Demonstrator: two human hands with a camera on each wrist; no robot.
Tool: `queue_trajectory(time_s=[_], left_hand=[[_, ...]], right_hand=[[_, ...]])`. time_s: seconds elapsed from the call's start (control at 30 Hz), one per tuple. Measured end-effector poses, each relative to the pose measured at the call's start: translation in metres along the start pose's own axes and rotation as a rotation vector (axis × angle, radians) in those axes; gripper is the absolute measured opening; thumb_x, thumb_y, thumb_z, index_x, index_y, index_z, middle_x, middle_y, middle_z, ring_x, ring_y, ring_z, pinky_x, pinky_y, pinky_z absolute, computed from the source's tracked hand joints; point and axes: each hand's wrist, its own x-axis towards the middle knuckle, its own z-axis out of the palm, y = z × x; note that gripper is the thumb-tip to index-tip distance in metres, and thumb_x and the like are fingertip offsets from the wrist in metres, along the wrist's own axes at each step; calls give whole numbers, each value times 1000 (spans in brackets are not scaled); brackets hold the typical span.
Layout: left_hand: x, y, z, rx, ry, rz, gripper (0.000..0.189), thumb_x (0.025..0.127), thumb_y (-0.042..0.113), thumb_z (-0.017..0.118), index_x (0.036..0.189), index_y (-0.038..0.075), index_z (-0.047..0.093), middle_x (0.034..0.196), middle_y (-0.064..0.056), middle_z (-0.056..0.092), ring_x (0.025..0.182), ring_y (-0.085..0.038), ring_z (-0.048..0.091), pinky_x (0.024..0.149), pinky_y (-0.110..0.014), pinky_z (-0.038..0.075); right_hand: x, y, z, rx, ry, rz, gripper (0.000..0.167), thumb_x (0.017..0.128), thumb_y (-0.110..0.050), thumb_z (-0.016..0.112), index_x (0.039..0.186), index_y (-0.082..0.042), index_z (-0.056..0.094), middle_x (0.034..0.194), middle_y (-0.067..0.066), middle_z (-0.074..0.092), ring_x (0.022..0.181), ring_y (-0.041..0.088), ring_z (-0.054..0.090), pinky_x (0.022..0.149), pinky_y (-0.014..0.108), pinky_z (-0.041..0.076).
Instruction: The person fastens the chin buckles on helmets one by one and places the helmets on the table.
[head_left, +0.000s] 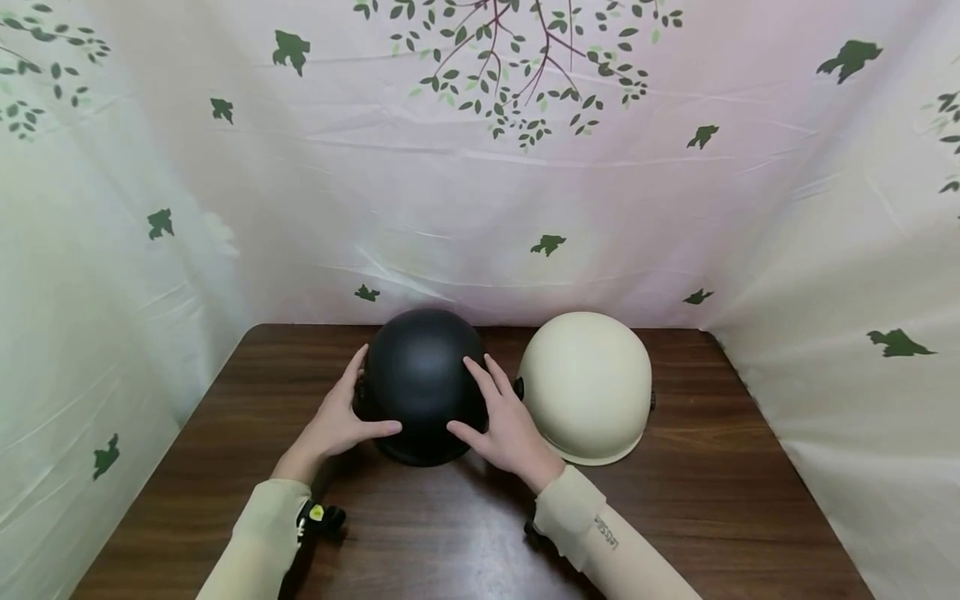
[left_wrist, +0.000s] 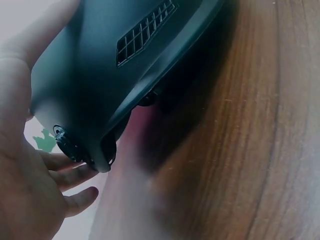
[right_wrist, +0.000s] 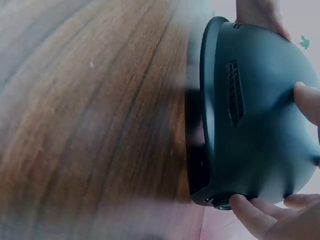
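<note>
A black helmet (head_left: 426, 375) is between my two hands, dome up, at the back of the table. My left hand (head_left: 333, 425) holds its left side, with the thumb across the front. In the left wrist view, some fingers reach behind a round side knob (left_wrist: 67, 143) near the rim. My right hand (head_left: 512, 429) grips the other side, its thumb and fingers spread over the shell. A slotted vent (right_wrist: 235, 93) shows on the helmet's front in the right wrist view. Shadow lies under the front rim; whether the whole helmet is off the table cannot be told.
Just right of the right hand, a cream helmet (head_left: 588, 387) sits dome up on the brown wooden table (head_left: 720, 467), with dark knobs at its sides. White cloth (head_left: 465, 200) printed with leaves and green birds hangs behind and on both sides.
</note>
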Motion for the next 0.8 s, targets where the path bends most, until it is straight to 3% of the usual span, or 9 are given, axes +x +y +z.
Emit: queue_trajectory(time_s=[0.3,0.53,0.8], left_hand=[[-2,15,-10,35,27,64,134,78,48,98,177,34,9,180,-15,28,161,-44,34,120,-84,31],[-7,26,-16,62,67,122,127,78,47,98,174,45,15,176,-14,35,159,-42,35,119,-82,34],[-11,39,-23,101,115,192,120,77,44,98,173,44,26,173,-12,37,156,-40,34,115,-81,38]], right_hand=[[-6,-1,4,67,66,-1,98,99,-48,81,175,-30,22,182,19,20,158,47,45,117,67,49],[-9,-1,3,133,86,4,97,101,-48,77,175,-23,21,182,16,21,165,42,34,125,69,40],[-6,1,0,204,132,29,93,100,-41,79,172,-12,27,179,13,31,158,37,46,126,57,45]])
